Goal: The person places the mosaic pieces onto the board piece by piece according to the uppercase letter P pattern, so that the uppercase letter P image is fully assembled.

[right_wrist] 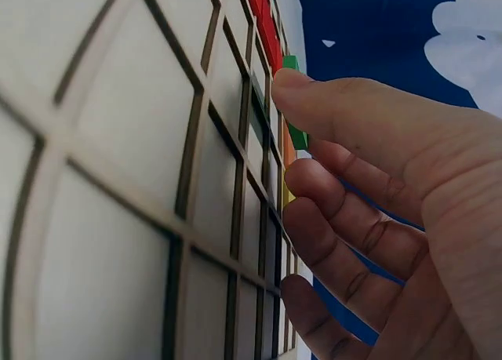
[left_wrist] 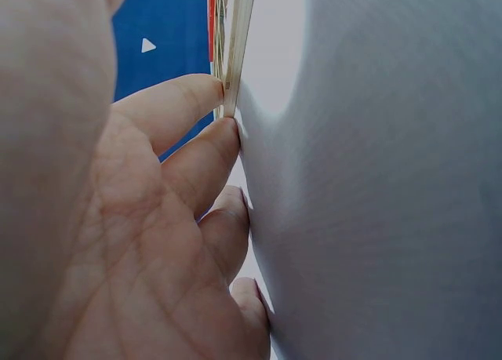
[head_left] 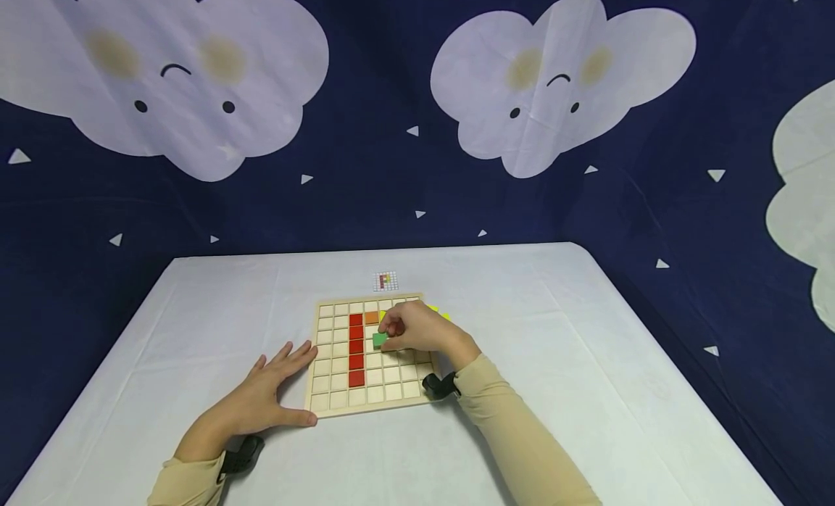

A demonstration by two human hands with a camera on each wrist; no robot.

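A wooden grid board [head_left: 373, 410] lies on the white table. Down one of its columns runs a line of several red square tiles [head_left: 356, 345], with an orange tile [head_left: 371, 317] and a yellow tile [head_left: 383, 316] to the right of the top one. My right hand [head_left: 417, 329] pinches a green square tile [head_left: 380, 340] between thumb and finger, close over the grid; the right wrist view shows this green tile [right_wrist: 296, 132] at the thumb tip. With fingers spread, my left hand [head_left: 264, 397] touches the board's left edge, fingertips against its side [left_wrist: 234, 78].
Behind the board lies a small printed card [head_left: 385, 281] with a coloured grid pattern. Loose yellow pieces [head_left: 446, 316] show past the board's upper right corner, partly behind my right hand. A dark blue cloth with clouds [head_left: 365, 201] hangs behind the table [head_left: 587, 390].
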